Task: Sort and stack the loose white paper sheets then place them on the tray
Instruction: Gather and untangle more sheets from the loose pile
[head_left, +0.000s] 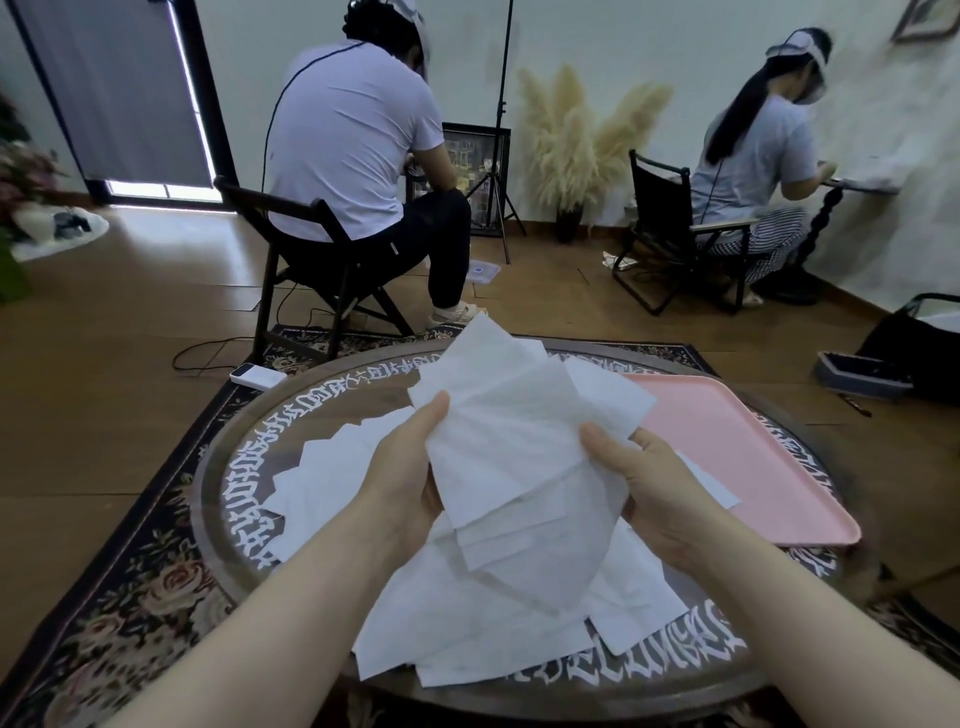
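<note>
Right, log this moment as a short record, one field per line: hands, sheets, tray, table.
left hand: left hand grips the held bundle
right hand: right hand grips the same bundle from the other side
held bundle: uneven white sheets, lifted above the table
loose sheets: loose pile lying on the table
tray: pink tray, one sheet edge overlapping it
table: round table with white lettering

A fanned, uneven bunch of white sheets (498, 447) is held up over the middle of the round table (228, 467), tilted and unaligned. More loose sheets (467, 623) lie overlapping at the table's near edge and left side. The pink tray (753, 457) sits at the right edge, with one sheet corner (711, 483) overlapping it.
</note>
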